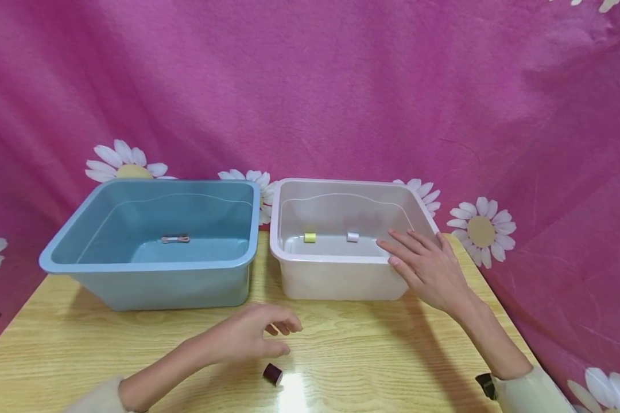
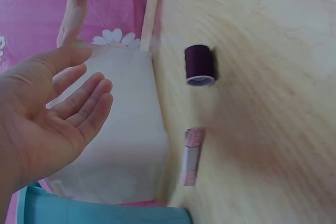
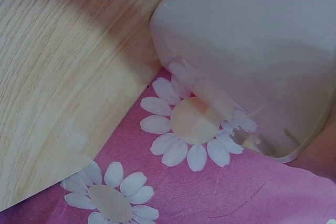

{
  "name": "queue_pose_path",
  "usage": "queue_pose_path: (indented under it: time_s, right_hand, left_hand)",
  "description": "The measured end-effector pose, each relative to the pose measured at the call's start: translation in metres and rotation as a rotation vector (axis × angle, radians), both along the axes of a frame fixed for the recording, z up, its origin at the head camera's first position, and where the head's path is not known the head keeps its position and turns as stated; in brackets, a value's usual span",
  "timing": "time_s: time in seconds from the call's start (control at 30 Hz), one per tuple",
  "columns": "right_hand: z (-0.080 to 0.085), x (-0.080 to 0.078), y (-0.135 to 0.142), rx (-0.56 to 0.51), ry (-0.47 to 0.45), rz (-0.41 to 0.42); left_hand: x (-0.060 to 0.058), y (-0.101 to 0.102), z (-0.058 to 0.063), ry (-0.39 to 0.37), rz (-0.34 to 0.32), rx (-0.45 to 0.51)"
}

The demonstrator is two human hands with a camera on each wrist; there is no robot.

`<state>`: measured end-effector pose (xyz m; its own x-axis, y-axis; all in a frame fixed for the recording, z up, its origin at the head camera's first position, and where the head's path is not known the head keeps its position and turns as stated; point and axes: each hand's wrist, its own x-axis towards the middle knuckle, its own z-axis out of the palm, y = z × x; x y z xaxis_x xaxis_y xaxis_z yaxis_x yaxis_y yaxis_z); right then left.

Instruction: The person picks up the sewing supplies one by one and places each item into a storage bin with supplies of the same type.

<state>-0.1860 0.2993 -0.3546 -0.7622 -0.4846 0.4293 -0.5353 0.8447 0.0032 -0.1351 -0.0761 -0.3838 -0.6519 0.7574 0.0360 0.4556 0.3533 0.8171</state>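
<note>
My left hand (image 1: 253, 332) hovers over the table with loosely bent fingers and nothing between them. Just below it lies a dark maroon thread spool (image 1: 272, 374), on its side. In the left wrist view, a pink thread skein (image 2: 192, 157) with a pale band lies near the maroon spool (image 2: 200, 64); in the head view my left hand hides that skein. My right hand (image 1: 434, 272) rests at the right front rim of the white bin (image 1: 341, 281), fingers extended over the inside. Within this bin lie a yellow spool (image 1: 309, 237) and a whitish spool (image 1: 353, 237).
Left of the white bin stands a blue bin (image 1: 170, 287) with a pinkish skein (image 1: 175, 238) on its floor. Both stand on a wood-grain table (image 1: 351, 355). A magenta cloth (image 1: 310, 92) with white daisies hangs behind and along the right side.
</note>
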Motion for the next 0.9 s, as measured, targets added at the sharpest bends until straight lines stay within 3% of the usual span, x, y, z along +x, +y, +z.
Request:
queue_pose_path:
  time_s: [0.37,0.6,0.9]
  right_hand:
    - [0.001,0.0,-0.001,0.003,-0.007,0.0]
    - [0.001,0.0,0.0,0.004,-0.018,-0.005]
    - [0.002,0.002,-0.001,0.003,-0.03,-0.01]
  left_hand:
    - [0.011,-0.014,-0.021,0.005,-0.009,-0.108]
    - [0.02,-0.016,-0.032,-0.019,-0.037,-0.106]
    - [0.025,-0.016,-0.044,0.023,-0.052,-0.156]
